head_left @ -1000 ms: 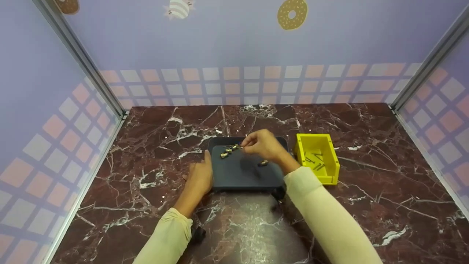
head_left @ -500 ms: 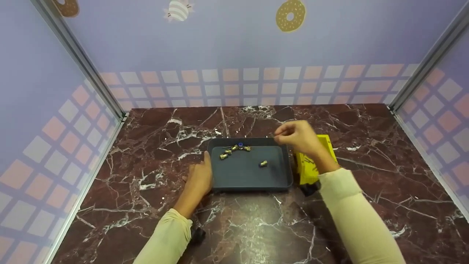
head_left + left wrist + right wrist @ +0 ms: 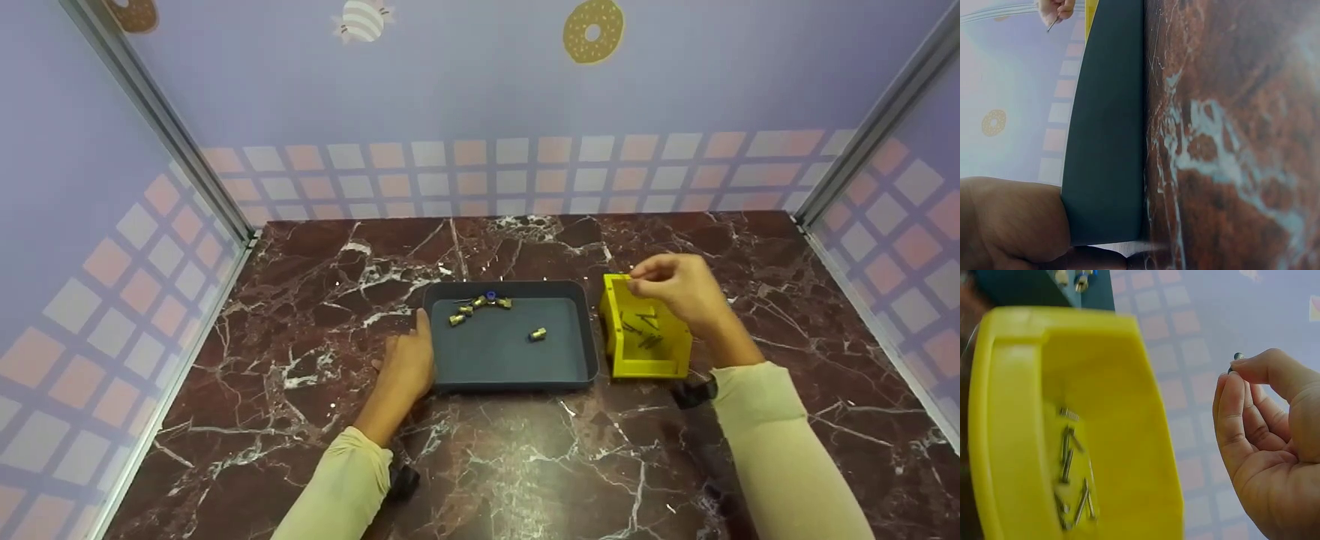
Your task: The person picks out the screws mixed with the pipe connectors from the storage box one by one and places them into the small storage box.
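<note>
A dark grey tray (image 3: 517, 360) lies on the marbled table, holding several brass fittings (image 3: 538, 334), some with blue ends. My left hand (image 3: 409, 360) rests against its left side, the index finger straight along the wall; part of that hand is hidden in the left wrist view. Over the yellow bin (image 3: 651, 368), to the right of the tray, my right hand (image 3: 686, 292) pinches a small metal screw (image 3: 1238, 356) between thumb and fingertips. Several loose screws (image 3: 1067, 444) lie on the bin's floor.
A thin metal piece (image 3: 464, 301) lies near the fittings at the tray's back left. Patterned walls (image 3: 480, 172) enclose the table (image 3: 337, 300) at the back and both sides. Small white specks dot the tabletop behind the tray.
My right hand has moved right, from above the tray to above the yellow bin. Another brass fitting shows at the tray's back where it was. The left hand has stayed in place.
</note>
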The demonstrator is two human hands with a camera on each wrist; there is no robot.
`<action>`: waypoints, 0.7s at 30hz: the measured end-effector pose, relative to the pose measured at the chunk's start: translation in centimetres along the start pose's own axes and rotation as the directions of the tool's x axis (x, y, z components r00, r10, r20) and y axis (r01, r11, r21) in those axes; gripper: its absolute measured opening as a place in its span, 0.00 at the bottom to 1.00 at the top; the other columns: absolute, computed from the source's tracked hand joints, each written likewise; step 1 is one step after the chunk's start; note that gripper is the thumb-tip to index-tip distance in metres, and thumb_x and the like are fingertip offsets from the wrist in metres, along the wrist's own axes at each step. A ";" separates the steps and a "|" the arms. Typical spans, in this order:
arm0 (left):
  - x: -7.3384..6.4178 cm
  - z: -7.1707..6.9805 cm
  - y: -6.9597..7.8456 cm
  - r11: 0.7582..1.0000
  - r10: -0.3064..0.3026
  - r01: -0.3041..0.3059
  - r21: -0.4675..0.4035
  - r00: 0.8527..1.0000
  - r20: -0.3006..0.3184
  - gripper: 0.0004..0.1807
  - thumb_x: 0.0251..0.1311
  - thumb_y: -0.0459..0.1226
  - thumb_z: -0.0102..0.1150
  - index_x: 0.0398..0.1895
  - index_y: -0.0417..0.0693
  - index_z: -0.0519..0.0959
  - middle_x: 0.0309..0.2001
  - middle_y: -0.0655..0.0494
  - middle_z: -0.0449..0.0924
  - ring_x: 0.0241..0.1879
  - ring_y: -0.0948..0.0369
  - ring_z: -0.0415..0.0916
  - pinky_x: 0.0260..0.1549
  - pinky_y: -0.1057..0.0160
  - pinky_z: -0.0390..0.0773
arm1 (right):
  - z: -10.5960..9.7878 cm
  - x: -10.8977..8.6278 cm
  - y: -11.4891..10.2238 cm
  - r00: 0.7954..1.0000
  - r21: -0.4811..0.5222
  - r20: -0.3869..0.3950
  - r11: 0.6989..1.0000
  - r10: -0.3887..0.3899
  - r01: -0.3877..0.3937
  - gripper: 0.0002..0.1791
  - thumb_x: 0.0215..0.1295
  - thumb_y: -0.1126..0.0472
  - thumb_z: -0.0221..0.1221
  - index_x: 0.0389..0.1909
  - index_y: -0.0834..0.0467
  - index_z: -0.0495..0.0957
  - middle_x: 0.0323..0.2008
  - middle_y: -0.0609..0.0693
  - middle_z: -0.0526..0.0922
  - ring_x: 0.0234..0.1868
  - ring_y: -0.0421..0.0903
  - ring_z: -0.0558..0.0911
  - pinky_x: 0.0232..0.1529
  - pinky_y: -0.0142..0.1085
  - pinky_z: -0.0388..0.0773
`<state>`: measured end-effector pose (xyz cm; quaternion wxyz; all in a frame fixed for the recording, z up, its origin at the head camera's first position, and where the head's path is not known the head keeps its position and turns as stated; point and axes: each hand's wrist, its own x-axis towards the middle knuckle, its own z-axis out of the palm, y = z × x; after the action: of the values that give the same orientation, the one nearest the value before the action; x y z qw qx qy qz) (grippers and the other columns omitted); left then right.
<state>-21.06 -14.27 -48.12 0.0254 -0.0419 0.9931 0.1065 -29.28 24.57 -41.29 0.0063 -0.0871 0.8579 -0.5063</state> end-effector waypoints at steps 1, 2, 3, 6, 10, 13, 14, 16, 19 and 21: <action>0.0 0.0 0.0 1.000 -0.002 0.002 0.002 1.000 -0.001 0.47 0.48 0.30 0.56 0.73 0.40 0.46 0.51 0.37 0.77 0.48 0.34 0.71 0.36 0.33 0.75 | -0.2 -0.1 0.3 1.000 -0.002 -0.007 1.000 0.008 -0.008 0.12 0.51 0.62 0.68 0.36 0.63 0.82 0.32 0.52 0.85 0.30 0.43 0.81 0.35 0.33 0.80; 0.0 0.0 0.0 1.000 -0.010 0.010 -0.007 1.000 0.003 0.47 0.48 0.30 0.56 0.73 0.41 0.46 0.52 0.37 0.77 0.49 0.34 0.70 0.35 0.32 0.74 | -0.5 0.0 0.9 1.000 0.000 -0.017 1.000 0.012 -0.012 0.12 0.51 0.61 0.68 0.35 0.62 0.82 0.32 0.51 0.85 0.30 0.43 0.81 0.35 0.32 0.80; 0.0 0.0 0.0 1.000 -0.017 0.017 -0.018 1.000 0.010 0.47 0.49 0.30 0.55 0.73 0.41 0.45 0.53 0.37 0.76 0.50 0.34 0.70 0.35 0.31 0.73 | -0.7 0.1 1.6 1.000 0.005 -0.022 1.000 0.019 -0.019 0.12 0.50 0.61 0.69 0.35 0.61 0.82 0.33 0.51 0.86 0.31 0.43 0.81 0.35 0.32 0.80; 0.1 0.0 0.1 0.998 -0.043 0.044 -0.039 0.998 0.038 0.47 0.49 0.30 0.55 0.74 0.44 0.44 0.56 0.38 0.74 0.53 0.34 0.68 0.39 0.28 0.70 | -1.2 0.0 2.6 0.999 -0.018 -0.037 0.999 0.028 -0.029 0.12 0.50 0.60 0.69 0.36 0.61 0.83 0.33 0.51 0.86 0.30 0.43 0.82 0.33 0.32 0.80; 0.2 0.0 0.1 0.996 -0.058 0.061 -0.061 0.997 0.051 0.48 0.49 0.30 0.56 0.74 0.46 0.43 0.59 0.38 0.72 0.56 0.34 0.65 0.42 0.24 0.64 | -1.6 -0.3 3.3 0.998 -0.065 -0.053 0.997 0.036 -0.039 0.13 0.51 0.57 0.69 0.35 0.60 0.83 0.32 0.50 0.86 0.28 0.42 0.81 0.28 0.32 0.79; 0.2 0.0 0.1 0.998 -0.046 0.047 -0.043 0.998 0.035 0.48 0.50 0.30 0.56 0.74 0.44 0.44 0.58 0.38 0.72 0.54 0.33 0.67 0.40 0.24 0.65 | -1.7 -0.4 3.6 0.997 -0.087 -0.062 0.995 0.036 -0.041 0.13 0.51 0.56 0.69 0.35 0.59 0.83 0.31 0.49 0.86 0.27 0.42 0.80 0.26 0.31 0.77; 0.2 0.0 0.1 0.998 -0.043 0.044 -0.041 0.999 0.032 0.48 0.50 0.30 0.56 0.74 0.44 0.44 0.58 0.38 0.73 0.54 0.34 0.67 0.40 0.24 0.66 | -1.8 -0.4 3.7 0.997 -0.089 -0.064 0.995 0.036 -0.042 0.13 0.51 0.56 0.69 0.34 0.59 0.83 0.30 0.49 0.86 0.27 0.41 0.80 0.26 0.31 0.77; 0.1 0.1 0.0 0.998 -0.043 0.044 -0.046 0.999 0.030 0.47 0.50 0.30 0.55 0.74 0.44 0.44 0.58 0.37 0.73 0.54 0.34 0.67 0.40 0.25 0.66 | -1.8 -0.4 3.9 0.997 -0.087 -0.065 0.995 0.034 -0.040 0.12 0.50 0.57 0.69 0.34 0.59 0.83 0.29 0.48 0.86 0.26 0.41 0.79 0.24 0.31 0.76; 0.1 0.2 0.1 0.996 -0.050 0.053 -0.065 0.998 0.039 0.47 0.51 0.30 0.56 0.74 0.45 0.43 0.58 0.37 0.72 0.56 0.34 0.66 0.42 0.24 0.64 | -1.8 -0.5 4.1 0.998 -0.100 -0.054 0.995 0.018 -0.023 0.12 0.51 0.56 0.68 0.34 0.59 0.83 0.29 0.49 0.86 0.26 0.40 0.80 0.25 0.30 0.76; 0.1 0.1 0.1 0.996 -0.053 0.056 -0.066 0.998 0.045 0.47 0.51 0.31 0.56 0.74 0.46 0.43 0.59 0.37 0.72 0.56 0.33 0.65 0.42 0.24 0.64 | -1.9 -0.6 4.2 0.999 -0.115 -0.047 0.993 0.012 -0.018 0.13 0.51 0.55 0.68 0.35 0.59 0.83 0.30 0.49 0.86 0.27 0.40 0.80 0.26 0.30 0.77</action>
<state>-21.13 -14.16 -48.21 0.0483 -0.0677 0.9867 0.1400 -29.50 28.30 -44.09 -0.0146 -0.0692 0.8862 -0.4578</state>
